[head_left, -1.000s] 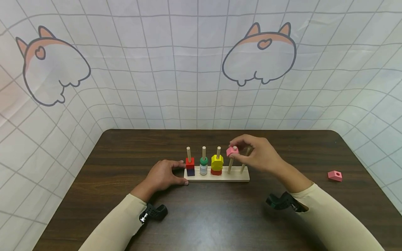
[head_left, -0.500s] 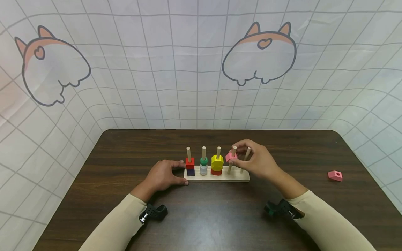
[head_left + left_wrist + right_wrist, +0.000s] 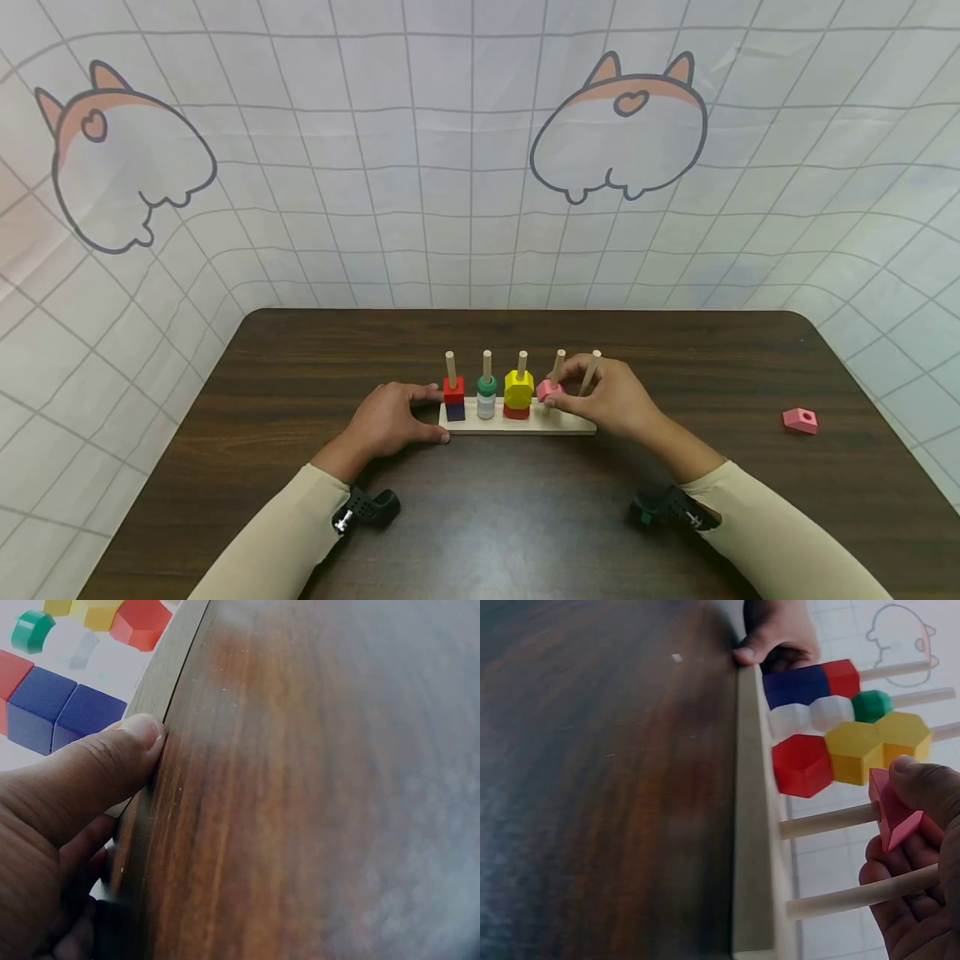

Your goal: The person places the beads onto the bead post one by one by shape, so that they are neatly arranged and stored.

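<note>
A wooden peg board point(image 3: 517, 427) stands on the table, its left end gripped by my left hand point(image 3: 386, 422), thumb on the near edge. My right hand point(image 3: 611, 397) pinches a pink block point(image 3: 547, 389), which is threaded partway down the fourth peg. In the right wrist view bare peg shows between this pink block point(image 3: 891, 810) and the base. The first peg bears dark blue blocks point(image 3: 64, 712) under a red one point(image 3: 453, 390). White pieces point(image 3: 486, 407) sit under a green one point(image 3: 487, 386) on the second. Yellow blocks point(image 3: 519, 389) top a red block point(image 3: 517, 412) on the third.
The fifth peg point(image 3: 591, 373) is bare, close to my right hand. A second pink block point(image 3: 800, 420) lies on the dark wooden table point(image 3: 495, 533) toward its right side. Behind the table hangs a white gridded cloth point(image 3: 375, 183).
My right hand has moved down with the pink block, which slid from the top of the fourth peg to lower along it. My left hand stays on the board.
</note>
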Motion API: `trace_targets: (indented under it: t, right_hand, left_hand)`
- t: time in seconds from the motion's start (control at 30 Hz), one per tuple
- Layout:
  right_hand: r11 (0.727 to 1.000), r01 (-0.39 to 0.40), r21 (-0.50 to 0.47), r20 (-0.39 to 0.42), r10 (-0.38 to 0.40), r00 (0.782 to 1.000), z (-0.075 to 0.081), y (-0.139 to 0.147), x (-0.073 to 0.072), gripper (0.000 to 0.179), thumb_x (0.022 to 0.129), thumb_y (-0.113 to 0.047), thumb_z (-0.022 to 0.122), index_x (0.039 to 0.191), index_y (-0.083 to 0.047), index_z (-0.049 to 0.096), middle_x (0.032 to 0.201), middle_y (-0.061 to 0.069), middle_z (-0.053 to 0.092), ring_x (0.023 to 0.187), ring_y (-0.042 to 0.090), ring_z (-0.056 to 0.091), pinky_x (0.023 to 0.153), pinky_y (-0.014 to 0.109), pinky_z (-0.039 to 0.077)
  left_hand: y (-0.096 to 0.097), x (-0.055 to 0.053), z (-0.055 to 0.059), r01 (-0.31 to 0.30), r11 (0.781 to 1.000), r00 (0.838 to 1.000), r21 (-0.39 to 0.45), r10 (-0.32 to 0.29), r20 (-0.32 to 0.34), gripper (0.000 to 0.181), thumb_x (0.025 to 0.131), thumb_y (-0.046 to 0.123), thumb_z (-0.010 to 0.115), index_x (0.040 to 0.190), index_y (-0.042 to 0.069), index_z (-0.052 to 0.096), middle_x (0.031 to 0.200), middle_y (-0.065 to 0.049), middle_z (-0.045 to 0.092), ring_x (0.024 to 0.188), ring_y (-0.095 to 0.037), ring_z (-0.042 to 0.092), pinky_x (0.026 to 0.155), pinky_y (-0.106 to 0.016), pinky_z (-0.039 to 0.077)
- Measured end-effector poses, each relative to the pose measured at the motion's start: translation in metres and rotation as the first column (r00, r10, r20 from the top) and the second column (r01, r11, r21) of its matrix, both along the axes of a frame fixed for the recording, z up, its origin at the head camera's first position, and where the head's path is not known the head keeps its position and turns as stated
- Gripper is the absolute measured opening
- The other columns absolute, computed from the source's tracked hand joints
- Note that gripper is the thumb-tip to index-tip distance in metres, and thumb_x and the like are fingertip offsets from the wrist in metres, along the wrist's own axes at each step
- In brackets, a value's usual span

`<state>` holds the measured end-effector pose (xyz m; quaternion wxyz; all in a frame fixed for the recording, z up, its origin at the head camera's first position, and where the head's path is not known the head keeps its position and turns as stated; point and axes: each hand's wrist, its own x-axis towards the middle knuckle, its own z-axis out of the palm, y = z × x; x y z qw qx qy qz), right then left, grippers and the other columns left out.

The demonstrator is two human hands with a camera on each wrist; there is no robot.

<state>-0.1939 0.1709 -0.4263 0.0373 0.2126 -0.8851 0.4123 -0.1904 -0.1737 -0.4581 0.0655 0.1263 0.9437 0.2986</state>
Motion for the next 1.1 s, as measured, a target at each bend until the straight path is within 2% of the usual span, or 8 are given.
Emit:
trace_targets:
  t: [0.23,0.57,0.8,1.0,1.1]
  right_hand:
    - [0.999,-0.035,0.017,0.019,0.035,0.999,-0.011,-0.001,-0.001,0.017,0.084,-0.018,0.087,0.095,-0.014,0.074,0.087,-0.007,0.069,0.079,0.013,0.063,0.071,0.032,0.054]
    - [0.998,-0.03,0.063,0.032,0.028,0.999,-0.025,0.002,0.0,0.018,0.084,-0.021,0.087,0.095,-0.017,0.073,0.084,-0.01,0.069,0.077,0.012,0.064,0.07,0.034,0.054]
    - [0.997,-0.04,0.062,0.014,0.039,0.999,-0.028,0.002,0.0,0.018,0.085,-0.02,0.086,0.095,-0.016,0.073,0.087,-0.009,0.071,0.08,0.011,0.066,0.072,0.037,0.056]
    - [0.997,-0.058,0.05,0.005,0.058,0.998,-0.029,0.004,0.0,0.019,0.085,-0.018,0.086,0.098,-0.014,0.073,0.085,-0.01,0.07,0.08,0.01,0.067,0.085,0.049,0.057]
    - [0.997,-0.066,0.048,-0.004,0.066,0.998,-0.029,0.008,0.001,0.021,0.084,-0.018,0.086,0.1,-0.015,0.072,0.085,-0.01,0.07,0.08,0.011,0.067,0.084,0.048,0.057]
  left_hand:
    - [-0.001,0.0,0.0,0.003,1.0,1.0,0.0,-0.003,-0.008,0.055,0.073,0.04,0.094,0.122,0.022,0.078,0.134,-0.003,0.067,0.13,-0.029,0.057,0.104,-0.05,0.046]
    - [-0.001,0.0,0.0,0.005,1.0,1.0,-0.002,-0.005,-0.011,0.055,0.073,0.04,0.094,0.122,0.021,0.078,0.135,-0.003,0.067,0.13,-0.03,0.057,0.104,-0.051,0.046]
    - [-0.001,0.0,0.0,0.005,1.0,1.0,-0.005,-0.005,-0.006,0.055,0.073,0.04,0.094,0.122,0.022,0.078,0.135,-0.004,0.067,0.13,-0.03,0.057,0.104,-0.05,0.045]
    - [-0.001,0.001,-0.001,0.011,1.0,1.0,-0.011,-0.011,-0.01,0.055,0.073,0.041,0.093,0.122,0.022,0.078,0.135,-0.003,0.067,0.13,-0.03,0.057,0.105,-0.051,0.045]
    - [-0.001,0.001,-0.001,0.012,1.0,1.0,-0.01,-0.012,-0.013,0.055,0.073,0.041,0.093,0.122,0.022,0.078,0.135,-0.003,0.067,0.13,-0.03,0.057,0.104,-0.051,0.045]
